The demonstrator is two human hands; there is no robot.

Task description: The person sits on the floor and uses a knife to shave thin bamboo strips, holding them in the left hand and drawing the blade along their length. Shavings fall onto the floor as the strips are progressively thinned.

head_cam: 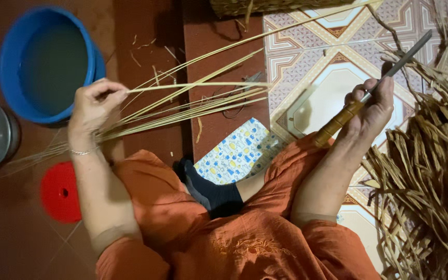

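Two hands, one bundle of thin strips, one knife

We see the left hand (93, 106) clenched around a fan of pale split strips (193, 101), which spread out over the dark red floor (146, 31) beside a blue basin (45, 62). Our right hand (372, 106) keeps its grip closed on a wooden-handled knife (372, 91), blade pointing up over the patterned tiles (327, 88). Dry brown shavings (431, 166) lie heaped near it.

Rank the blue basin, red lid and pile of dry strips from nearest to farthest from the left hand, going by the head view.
From the left hand:
1. Blue basin, just up-left of it.
2. Red lid, below, beside the forearm.
3. Pile of dry strips, far across on the right.
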